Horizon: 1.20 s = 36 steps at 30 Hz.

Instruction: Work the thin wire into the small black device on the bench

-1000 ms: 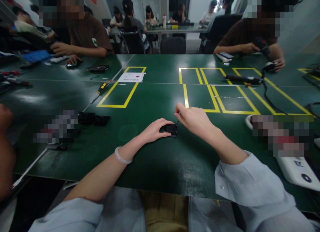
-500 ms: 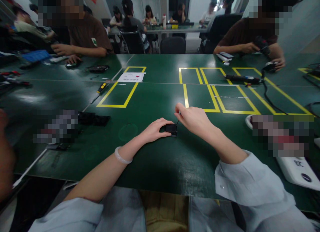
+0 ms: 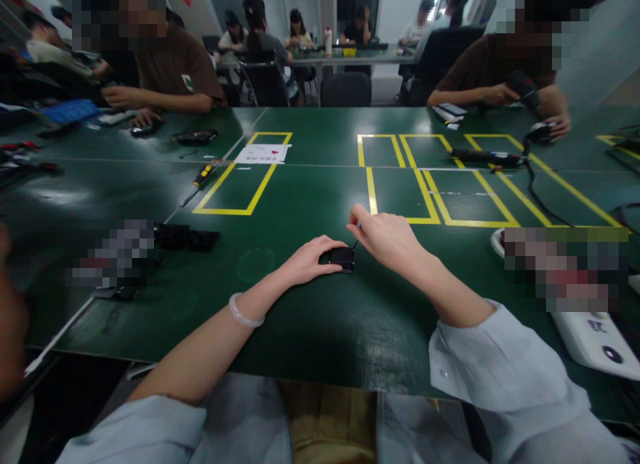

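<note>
On the green table in front of me lies a small black rectangular case (image 3: pixel 342 257). My left hand (image 3: pixel 316 260) grips it from the left, thumb along the near edge and fingers along the far one. My right hand (image 3: pixel 385 236) is raised just to the right of the case, fingers pinched together. From them a thin dark screwdriver-like shaft (image 3: pixel 355 245) slants down to the case's right far corner. Its handle is hidden in the fingers, and the tip is too small to make out.
A yellow-and-black screwdriver (image 3: pixel 204 176) and a paper sheet (image 3: pixel 263 154) lie beyond, left. Black parts (image 3: pixel 187 237) sit at left, a white device (image 3: pixel 597 344) at right. Yellow tape (image 3: pixel 373 192) marks rectangles on the table. Two people work across it; another person's arm (image 3: pixel 11 317) shows at left.
Both hands keep almost the same place, the left still on the case and the right still pinching the thin shaft at its corner. The view has shifted very slightly.
</note>
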Tool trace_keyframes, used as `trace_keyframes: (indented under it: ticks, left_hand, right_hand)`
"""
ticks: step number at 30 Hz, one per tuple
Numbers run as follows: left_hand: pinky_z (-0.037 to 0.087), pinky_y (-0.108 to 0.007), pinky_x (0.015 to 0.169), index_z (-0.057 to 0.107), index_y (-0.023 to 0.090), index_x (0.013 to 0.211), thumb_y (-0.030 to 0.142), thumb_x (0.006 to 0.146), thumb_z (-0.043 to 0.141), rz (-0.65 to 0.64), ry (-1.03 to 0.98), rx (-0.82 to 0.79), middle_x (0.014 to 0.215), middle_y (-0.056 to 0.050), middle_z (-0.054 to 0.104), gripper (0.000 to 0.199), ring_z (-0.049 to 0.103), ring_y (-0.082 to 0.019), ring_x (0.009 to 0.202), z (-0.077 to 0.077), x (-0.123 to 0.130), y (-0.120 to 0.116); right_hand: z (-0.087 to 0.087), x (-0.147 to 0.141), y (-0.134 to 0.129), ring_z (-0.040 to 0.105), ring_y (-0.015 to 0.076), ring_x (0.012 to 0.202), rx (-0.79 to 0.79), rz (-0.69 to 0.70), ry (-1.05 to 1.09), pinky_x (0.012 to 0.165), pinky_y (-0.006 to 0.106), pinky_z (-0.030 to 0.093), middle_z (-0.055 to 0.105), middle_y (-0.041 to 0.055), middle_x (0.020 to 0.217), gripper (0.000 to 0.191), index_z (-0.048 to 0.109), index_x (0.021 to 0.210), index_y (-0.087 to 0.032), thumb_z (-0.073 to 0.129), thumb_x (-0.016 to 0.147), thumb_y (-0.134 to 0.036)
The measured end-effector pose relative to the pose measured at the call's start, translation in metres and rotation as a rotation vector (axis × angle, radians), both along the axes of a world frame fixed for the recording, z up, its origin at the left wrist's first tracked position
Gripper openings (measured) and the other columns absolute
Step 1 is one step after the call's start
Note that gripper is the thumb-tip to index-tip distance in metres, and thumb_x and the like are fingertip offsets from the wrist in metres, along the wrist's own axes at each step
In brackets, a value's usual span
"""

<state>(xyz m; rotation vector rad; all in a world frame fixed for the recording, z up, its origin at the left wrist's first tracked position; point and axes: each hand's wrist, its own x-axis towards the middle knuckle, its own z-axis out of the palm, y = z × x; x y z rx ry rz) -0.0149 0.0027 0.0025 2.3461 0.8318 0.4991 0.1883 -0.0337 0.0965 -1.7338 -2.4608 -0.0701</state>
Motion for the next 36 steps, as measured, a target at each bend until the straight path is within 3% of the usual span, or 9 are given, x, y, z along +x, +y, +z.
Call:
trace_keyframes:
  ticks: [8, 15, 23, 32, 36]
  left_hand:
    - [0.044, -0.034, 0.092, 0.055, 0.026, 0.126, 0.041, 0.086, 0.062, -0.004, -0.005, 0.003, 0.110, -0.005, 0.058, 0.043, 0.056, -0.022, 0.103, 0.0002, 0.0001, 0.0002]
    - [0.043, -0.035, 0.093, 0.055, 0.026, 0.127, 0.041, 0.087, 0.061, -0.002, 0.007, -0.007, 0.111, -0.006, 0.058, 0.044, 0.056, -0.023, 0.104, 0.0000, 0.0002, 0.0003]
    - [0.043, -0.034, 0.092, 0.055, 0.027, 0.126, 0.041, 0.087, 0.062, -0.007, -0.005, 0.007, 0.110, -0.005, 0.057, 0.043, 0.056, -0.022, 0.103, -0.0014, 0.0002, 0.0004]
    - [0.044, -0.033, 0.089, 0.055, 0.027, 0.127, 0.041, 0.087, 0.062, -0.003, 0.001, -0.001, 0.109, -0.005, 0.057, 0.043, 0.056, -0.022, 0.101, 0.0013, -0.0006, 0.0001]
    - [0.043, -0.033, 0.090, 0.055, 0.027, 0.127, 0.040, 0.087, 0.062, -0.010, -0.008, 0.006, 0.109, -0.005, 0.057, 0.043, 0.056, -0.022, 0.101, 0.0006, -0.0001, 0.0003]
  right_hand:
    - [0.0015, 0.0010, -0.0037, 0.061, 0.0178, 0.065, 0.020, 0.013, 0.068, 0.052, 0.027, 0.021, 0.070, 0.0054, 0.083, 0.028, 0.045, 0.114, -0.019, 0.030, 0.093, -0.029]
    - [-0.0019, 0.0005, -0.0002, 0.063, 0.0196, 0.068, 0.016, -0.004, 0.026, 0.053, 0.027, 0.022, 0.070, 0.0056, 0.080, 0.033, 0.047, 0.111, -0.020, 0.026, 0.097, -0.042]
    - [-0.0013, 0.0008, 0.0011, 0.063, 0.0206, 0.065, 0.028, -0.039, -0.047, 0.053, 0.027, 0.022, 0.069, 0.0070, 0.076, 0.033, 0.049, 0.112, -0.020, 0.024, 0.098, -0.037]
    - [-0.0014, 0.0013, -0.0023, 0.063, 0.0197, 0.065, 0.050, -0.005, 0.071, 0.051, 0.027, 0.021, 0.070, 0.0052, 0.082, 0.027, 0.046, 0.113, -0.019, 0.032, 0.093, -0.030]
    - [-0.0025, 0.0013, -0.0005, 0.063, 0.0197, 0.069, 0.040, 0.004, 0.073, 0.054, 0.027, 0.023, 0.070, 0.0044, 0.081, 0.031, 0.046, 0.113, -0.020, 0.030, 0.096, -0.040]
